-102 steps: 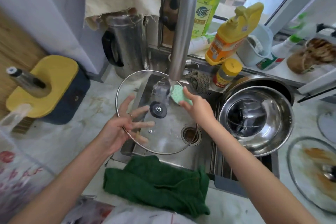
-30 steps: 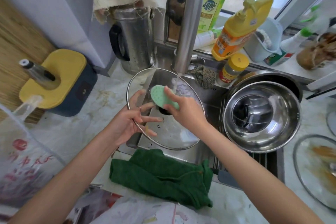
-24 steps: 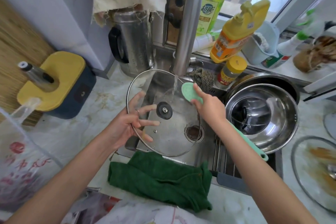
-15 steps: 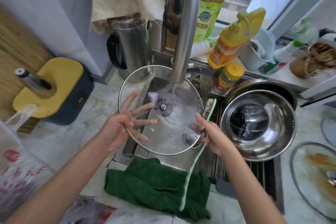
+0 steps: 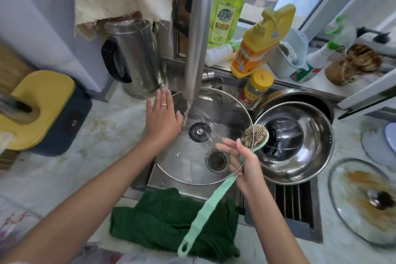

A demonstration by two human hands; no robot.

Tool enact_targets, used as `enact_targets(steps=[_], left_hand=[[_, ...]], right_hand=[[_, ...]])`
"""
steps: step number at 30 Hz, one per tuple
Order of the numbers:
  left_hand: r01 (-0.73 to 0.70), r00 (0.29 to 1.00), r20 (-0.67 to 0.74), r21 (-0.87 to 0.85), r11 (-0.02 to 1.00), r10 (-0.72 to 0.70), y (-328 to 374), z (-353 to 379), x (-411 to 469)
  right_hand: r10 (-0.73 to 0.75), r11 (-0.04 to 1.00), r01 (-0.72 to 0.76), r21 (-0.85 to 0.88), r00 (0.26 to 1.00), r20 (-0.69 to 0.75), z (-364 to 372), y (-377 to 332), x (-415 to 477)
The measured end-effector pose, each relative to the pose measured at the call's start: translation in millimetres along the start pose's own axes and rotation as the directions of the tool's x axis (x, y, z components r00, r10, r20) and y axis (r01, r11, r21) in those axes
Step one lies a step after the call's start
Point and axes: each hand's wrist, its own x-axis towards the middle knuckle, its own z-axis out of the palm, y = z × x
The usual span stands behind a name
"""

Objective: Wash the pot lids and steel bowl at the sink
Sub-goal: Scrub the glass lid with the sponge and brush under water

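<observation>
A glass pot lid [image 5: 192, 167] with a black knob is held tilted over the sink [image 5: 162, 180], and water from the tap [image 5: 197, 38] runs onto it. My left hand [image 5: 162, 118] lies flat on the lid's upper left with straight fingers. My right hand [image 5: 248, 169] grips the lid's right rim together with the handle of a green dish brush [image 5: 214, 201], whose bristles face up. The steel bowl [image 5: 317, 169] sits right of the sink with another lid inside it. A dirty glass lid [image 5: 364, 199] lies on the counter at far right.
A green cloth [image 5: 171, 221] hangs over the sink's front edge. A steel kettle [image 5: 137, 60] stands at back left beside a yellow-topped block [image 5: 38, 109]. Detergent bottles [image 5: 255, 49] and a small jar [image 5: 257, 88] line the sill behind the bowl.
My left hand left the lid's underside and now lies flat on top of it. My right hand stopped scrubbing, turned the brush bristles-up and took the lid's right rim.
</observation>
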Motion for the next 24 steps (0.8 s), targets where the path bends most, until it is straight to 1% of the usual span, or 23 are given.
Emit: enact_targets(steps=[2,3,4,5,6,7,8,9,10,11,13,14,15,16,17,18,20,21,23,24], left_hand=[[-0.028,0.999,0.046,0.079,0.996,0.024,15.1,9.8,5.1],[-0.098,0.993,0.071,0.108,0.989,0.091,20.5,15.1,3.5],[-0.221,0.973,0.101,0.126,0.967,0.209,24.4,21.2,-2.4],[-0.376,0.921,0.148,0.105,0.921,0.359,25.5,25.7,-11.5],[-0.525,0.837,0.21,0.044,0.85,0.506,23.9,26.7,-20.5],[-0.64,0.737,0.273,-0.016,0.769,0.619,17.8,25.3,-27.2],[-0.71,0.654,0.315,-0.06,0.702,0.688,10.5,20.9,-30.3],[-0.739,0.615,0.341,-0.064,0.671,0.711,5.0,17.8,-29.1],[-0.744,0.62,0.348,-0.025,0.668,0.703,-0.1,15.7,-24.3],[-0.724,0.659,0.334,0.042,0.688,0.673,-0.8,15.4,-17.9],[-0.619,0.775,0.263,0.127,0.775,0.575,14.1,16.9,-4.5],[-0.55,0.824,0.243,0.127,0.826,0.511,27.1,19.8,1.1],[-0.489,0.859,0.234,0.108,0.865,0.456,42.9,23.1,4.5],[-0.461,0.872,0.234,0.093,0.883,0.43,58.2,26.4,5.6],[-0.479,0.861,0.237,0.077,0.875,0.45,70.9,29.9,3.3],[-0.538,0.824,0.242,0.052,0.841,0.513,80.0,33.2,-1.0],[-0.688,0.693,0.262,-0.038,0.724,0.672,81.3,39.0,-12.4],[-0.74,0.628,0.27,-0.082,0.667,0.73,73.7,40.1,-17.9],[-0.809,0.524,0.297,-0.12,0.576,0.798,49.3,40.1,-25.1],[-0.834,0.486,0.295,-0.125,0.538,0.823,36.3,41.2,-26.9]], right_hand=[[-0.006,0.999,0.008,0.039,0.999,-0.042,1.3,3.1,1.8],[-0.004,0.998,0.008,0.065,0.998,-0.063,0.8,4.9,4.9],[0.0,0.996,0.007,0.09,0.997,-0.078,-0.6,5.5,8.5],[0.006,0.994,0.003,0.109,0.996,-0.084,-1.5,5.1,10.9],[0.016,0.992,-0.005,0.125,0.996,-0.082,-3.1,5.1,14.0],[0.03,0.99,-0.019,0.138,0.996,-0.079,-5.1,6.4,16.8],[0.043,0.989,-0.032,0.145,0.996,-0.076,-7.4,8.0,18.5],[0.058,0.988,-0.046,0.149,0.996,-0.075,-10.4,9.2,19.4],[0.068,0.987,-0.057,0.15,0.995,-0.069,-11.3,11.0,19.4],[0.079,0.986,-0.07,0.155,0.995,-0.059,-11.7,13.6,20.3],[0.094,0.98,-0.084,0.18,0.995,-0.045,-8.6,19.3,21.8],[0.104,0.978,-0.094,0.187,0.994,-0.046,-6.1,23.3,23.2],[0.109,0.977,-0.099,0.19,0.993,-0.043,-2.6,27.1,24.9],[0.1,0.976,-0.091,0.196,0.994,-0.035,0.4,31.5,28.4],[0.082,0.977,-0.074,0.2,0.996,-0.031,3.1,36.3,32.3],[0.068,0.976,-0.06,0.208,0.997,-0.031,5.8,40.0,35.1],[0.064,0.972,-0.047,0.232,0.996,-0.065,5.1,47.6,43.3],[0.07,0.968,-0.051,0.245,0.995,-0.071,3.9,49.8,44.6],[0.063,0.97,-0.052,0.237,0.997,-0.041,7.0,44.9,38.9],[0.059,0.97,-0.049,0.237,0.998,-0.035,7.1,41.6,35.5]])
